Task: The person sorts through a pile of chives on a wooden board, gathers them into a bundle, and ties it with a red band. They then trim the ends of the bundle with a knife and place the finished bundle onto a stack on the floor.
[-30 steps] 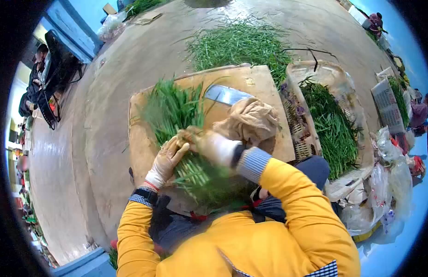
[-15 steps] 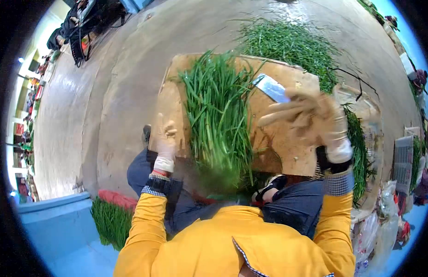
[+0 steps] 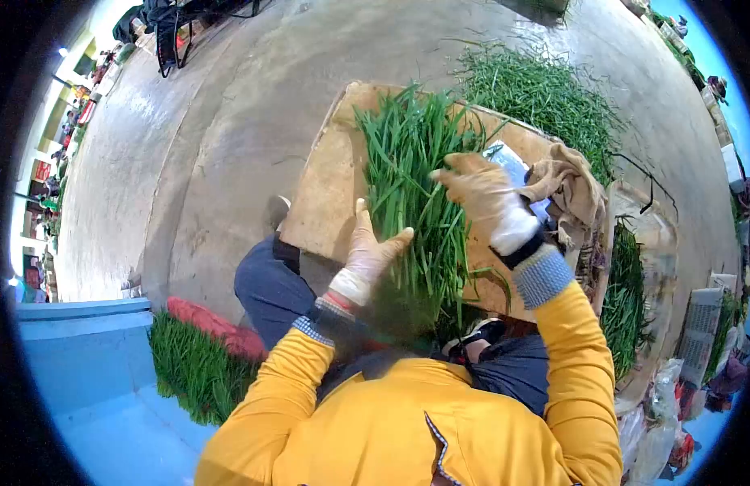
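Note:
A thick bundle of long green leaves [image 3: 407, 162] lies lengthwise on a wooden board [image 3: 330, 174] in front of me. My left hand [image 3: 372, 253], in a pale glove, is at the bundle's lower left side, thumb and fingers apart. My right hand [image 3: 482, 193], also gloved, is over the bundle's right side with its fingers spread. Beside the right hand are a blue-white packet [image 3: 508, 164] and a crumpled brown cloth [image 3: 567, 185]. The bundle's lower end is blurred near my lap.
Loose green leaves [image 3: 541, 97] are heaped on the floor beyond the board. To the right, more leaves [image 3: 623, 300] lie in a worn tray [image 3: 662, 243]. At lower left, greens [image 3: 193, 368] with a red cloth [image 3: 217, 326] stand by a blue ledge [image 3: 87, 320].
My left hand has moved right to the bundle's side. My right hand has moved left, over the bundle, and the brown cloth now shows on the board's right side. The view has shifted slightly.

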The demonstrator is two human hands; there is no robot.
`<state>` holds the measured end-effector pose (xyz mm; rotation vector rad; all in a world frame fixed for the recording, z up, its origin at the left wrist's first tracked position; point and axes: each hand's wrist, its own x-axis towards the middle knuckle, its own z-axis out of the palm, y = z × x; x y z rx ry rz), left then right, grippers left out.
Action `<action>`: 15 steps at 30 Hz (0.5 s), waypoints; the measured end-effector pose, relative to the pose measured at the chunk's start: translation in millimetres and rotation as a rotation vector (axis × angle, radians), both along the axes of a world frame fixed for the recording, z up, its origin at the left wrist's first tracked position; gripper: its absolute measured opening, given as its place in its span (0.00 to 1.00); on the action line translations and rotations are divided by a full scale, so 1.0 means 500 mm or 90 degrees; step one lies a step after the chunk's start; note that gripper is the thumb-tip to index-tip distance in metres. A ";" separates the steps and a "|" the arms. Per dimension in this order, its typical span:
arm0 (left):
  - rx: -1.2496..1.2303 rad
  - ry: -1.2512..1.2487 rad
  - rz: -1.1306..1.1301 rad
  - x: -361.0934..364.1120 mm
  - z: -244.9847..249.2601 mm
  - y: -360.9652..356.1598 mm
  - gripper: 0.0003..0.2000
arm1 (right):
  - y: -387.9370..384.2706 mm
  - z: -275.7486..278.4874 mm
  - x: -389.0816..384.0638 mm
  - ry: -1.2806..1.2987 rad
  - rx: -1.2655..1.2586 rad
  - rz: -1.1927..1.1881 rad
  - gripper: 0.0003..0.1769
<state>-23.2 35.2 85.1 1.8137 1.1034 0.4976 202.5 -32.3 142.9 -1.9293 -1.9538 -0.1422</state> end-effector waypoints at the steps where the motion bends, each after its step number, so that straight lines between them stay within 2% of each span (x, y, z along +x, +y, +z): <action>1: 0.014 -0.033 0.034 -0.003 -0.012 0.000 0.48 | 0.018 -0.004 -0.028 -0.092 0.005 0.017 0.10; 2: 0.014 -0.035 0.040 -0.013 -0.024 0.013 0.48 | 0.030 -0.018 -0.028 -0.160 -0.041 0.042 0.09; 4: -0.296 -0.349 0.068 -0.038 -0.043 0.040 0.32 | 0.045 -0.014 -0.017 -0.245 -0.113 0.074 0.09; 5: -0.331 -0.413 0.168 -0.050 -0.042 0.037 0.24 | 0.046 0.002 -0.010 -0.263 -0.139 0.079 0.08; 7: -0.366 -0.361 0.177 -0.086 -0.075 0.057 0.27 | 0.037 0.017 0.012 -0.302 -0.050 0.139 0.08; 9: -0.384 -0.367 0.161 -0.082 -0.040 0.056 0.30 | 0.028 0.100 -0.008 -0.424 -0.216 0.100 0.07; 10: -0.398 -0.370 0.140 -0.079 -0.026 0.052 0.34 | 0.017 0.113 0.003 -0.434 -0.139 0.131 0.05; 11: -0.403 -0.373 0.142 -0.074 -0.027 0.050 0.34 | 0.007 0.097 0.052 -0.437 -0.143 0.134 0.05; 12: -0.346 -0.300 0.101 -0.068 -0.028 0.048 0.38 | 0.005 0.068 0.123 -0.436 -0.083 0.178 0.05; 13: -0.288 -0.227 0.060 -0.061 -0.027 0.044 0.43 | 0.005 0.109 0.111 -0.454 -0.125 0.147 0.08; 14: -0.270 -0.230 0.034 -0.058 -0.003 0.032 0.50 | 0.006 0.152 0.098 -0.474 -0.167 0.116 0.11; 15: -0.273 -0.233 0.036 -0.055 -0.008 0.029 0.50 | 0.006 0.282 0.033 -0.509 -0.313 0.007 0.17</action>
